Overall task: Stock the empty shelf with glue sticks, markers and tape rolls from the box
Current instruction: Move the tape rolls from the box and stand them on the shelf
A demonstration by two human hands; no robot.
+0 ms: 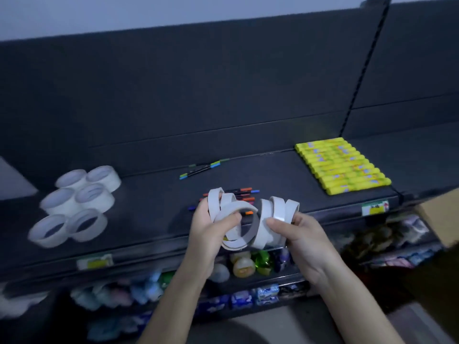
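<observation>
Both hands hold thin white tape rolls above the front edge of the dark shelf (pixel 159 209). My left hand (pixel 212 228) grips a loose bunch of rolls (pixel 229 207). My right hand (pixel 301 234) grips several more rolls (pixel 275 211) side by side. Wider white tape rolls (pixel 77 204) stand grouped on the shelf's left part. Thin markers (pixel 203 168) lie in the middle, and more markers (pixel 244 194) lie partly hidden behind my hands. Yellow glue sticks (pixel 342 165) lie in a neat row at the right.
A cardboard box (pixel 439 217) shows at the right edge. Lower shelves (pixel 248 266) below hold assorted coloured goods. Price labels (pixel 375 207) are fixed to the shelf's front rail. The dark back panel (pixel 198 83) rises behind the shelf.
</observation>
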